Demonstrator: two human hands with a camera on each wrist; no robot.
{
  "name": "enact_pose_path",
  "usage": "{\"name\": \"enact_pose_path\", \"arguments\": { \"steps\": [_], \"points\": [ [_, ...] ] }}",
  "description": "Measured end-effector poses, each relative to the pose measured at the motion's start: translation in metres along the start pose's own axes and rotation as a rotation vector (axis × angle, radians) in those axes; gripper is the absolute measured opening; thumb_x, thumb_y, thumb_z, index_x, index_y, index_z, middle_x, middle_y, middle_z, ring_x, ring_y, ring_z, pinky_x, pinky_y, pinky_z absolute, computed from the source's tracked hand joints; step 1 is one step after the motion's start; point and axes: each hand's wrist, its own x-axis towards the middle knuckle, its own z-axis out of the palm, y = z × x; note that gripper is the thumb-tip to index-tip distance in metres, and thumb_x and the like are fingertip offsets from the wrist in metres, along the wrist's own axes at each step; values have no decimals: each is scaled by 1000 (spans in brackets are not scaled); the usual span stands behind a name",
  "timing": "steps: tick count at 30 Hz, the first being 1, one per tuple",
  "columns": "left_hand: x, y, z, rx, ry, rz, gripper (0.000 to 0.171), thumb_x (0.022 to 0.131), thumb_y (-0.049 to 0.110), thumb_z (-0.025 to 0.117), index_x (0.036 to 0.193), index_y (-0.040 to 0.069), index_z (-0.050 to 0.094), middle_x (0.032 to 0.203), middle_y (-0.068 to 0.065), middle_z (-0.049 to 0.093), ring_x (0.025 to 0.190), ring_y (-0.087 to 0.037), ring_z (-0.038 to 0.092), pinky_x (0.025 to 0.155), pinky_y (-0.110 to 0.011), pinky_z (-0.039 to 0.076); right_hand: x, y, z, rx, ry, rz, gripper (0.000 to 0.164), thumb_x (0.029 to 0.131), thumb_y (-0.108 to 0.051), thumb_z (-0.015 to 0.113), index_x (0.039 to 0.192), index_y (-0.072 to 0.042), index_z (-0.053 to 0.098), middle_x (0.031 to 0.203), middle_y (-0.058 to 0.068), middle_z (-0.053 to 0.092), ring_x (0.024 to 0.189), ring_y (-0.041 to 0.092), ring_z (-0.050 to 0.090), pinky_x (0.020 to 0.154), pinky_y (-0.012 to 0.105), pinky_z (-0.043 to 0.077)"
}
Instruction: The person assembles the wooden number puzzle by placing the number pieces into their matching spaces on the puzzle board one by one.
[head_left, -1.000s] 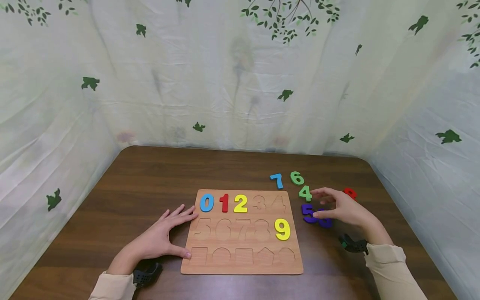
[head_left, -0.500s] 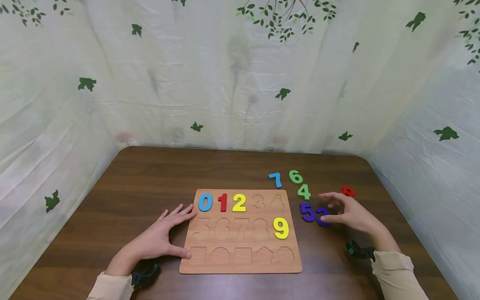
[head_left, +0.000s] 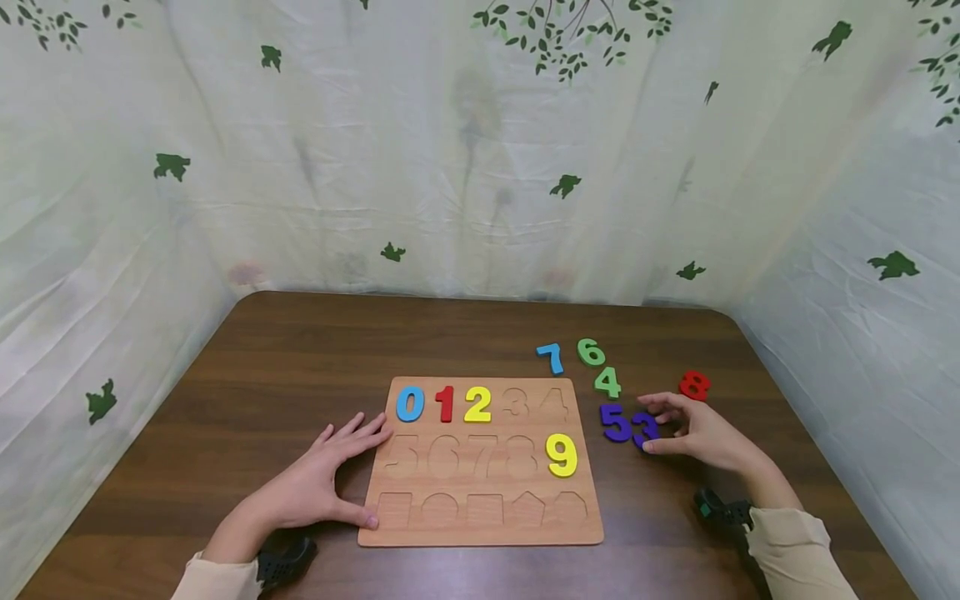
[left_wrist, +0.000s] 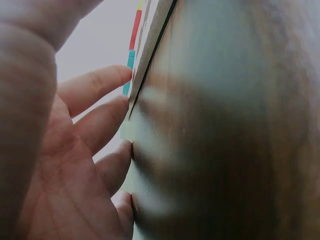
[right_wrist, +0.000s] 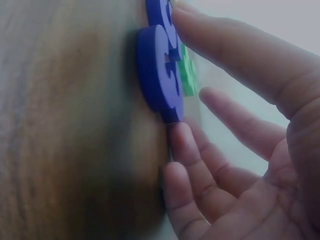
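Observation:
On the table lies a wooden puzzle board (head_left: 480, 533) with outlined number and shape recesses. My left hand (head_left: 311, 479) rests at its left edge, fingers spread and thumb at the lower left corner. A purple number 3 (head_left: 643, 427) lies right of the board, beside a purple number 5 (head_left: 615, 423). Over the right side of the 3, my right hand (head_left: 701, 433) has its thumb below and fingers above. In the right wrist view a fingertip is close to the end of the 3 (right_wrist: 150, 70); no firm hold shows. The blue 0 (head_left: 410, 404), red 1 (head_left: 446, 404), yellow 2 (head_left: 477, 405) and yellow 9 (head_left: 562, 455) sit on the board.
A blue 7 (head_left: 551, 357), green 6 (head_left: 591, 352) and green 4 (head_left: 607, 382) lie behind the board's right corner. Farther right is a red 8 (head_left: 694, 385), behind my right hand. White curtains (head_left: 450, 208) surround the table (head_left: 337, 333).
My right hand has shifted right, off the 5 and to the right side of the 3. The red 8 shows more fully. My left hand stays at the board's edge.

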Motion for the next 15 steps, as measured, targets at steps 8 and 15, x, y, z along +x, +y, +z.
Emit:
{"name": "enact_pose_path", "arguments": {
  "steps": [8,15],
  "points": [
    [-1,-1,2,-9,1,-2,109,70,61,95,161,21,51,175,-10,38,162,-56,20,123,-84,5,0,3,3,-25,-8,10,68,88,-27,91,145,-4,62,145,21,65,117,25,61,84,25,52],
    [-2,-4,3,-25,5,3,109,70,61,95,162,23,51,175,-9,37,163,-55,18,123,-83,4,-3,5,5,-42,0,20,69,85,-26,93,144,-6,64,143,17,67,115,21,61,84,23,51]
  ]
}}
